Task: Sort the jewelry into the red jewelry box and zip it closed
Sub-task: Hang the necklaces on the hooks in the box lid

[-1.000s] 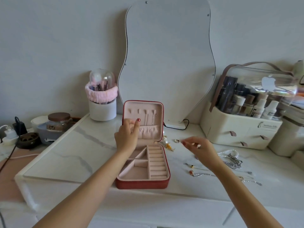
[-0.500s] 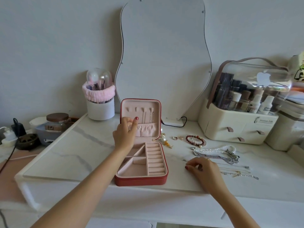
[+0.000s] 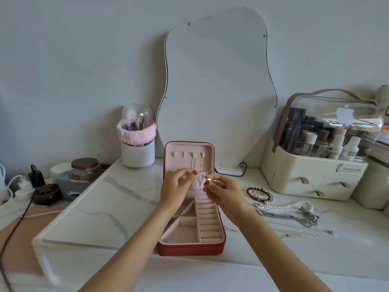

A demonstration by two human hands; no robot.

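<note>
- While the red jewelry box (image 3: 190, 248) lies open on the white marble-patterned table (image 3: 105, 207), its lid (image 3: 188, 163) stands upright at the back, with pink lining, small hooks and a gathered pocket.
- Both hands meet over the box, just in front of the lid's pocket.
- The left hand (image 3: 174, 188) has its fingers curled, thumb and forefinger close together near the pocket; whether they pinch anything cannot be told.
- The right hand (image 3: 224, 191) pinches a tiny glinting piece of jewelry (image 3: 208, 182) between thumb and forefinger; its kind is too small to tell.
- Pink compartments and a column of ring slots fill the tray of the box, and those in view hold nothing.
- To the right of the box, on the table, lie a red bead bracelet (image 3: 259, 194), a pearl necklace (image 3: 282, 208), a grey chain (image 3: 288, 218) and thin fine chains (image 3: 299, 233) nearer the front edge.
- Behind the box a wavy-edged mirror (image 3: 216, 91) leans against the wall; a white brush holder (image 3: 137, 152) stands to its left and a cream cosmetics organizer (image 3: 311, 178) to its right.
</note>
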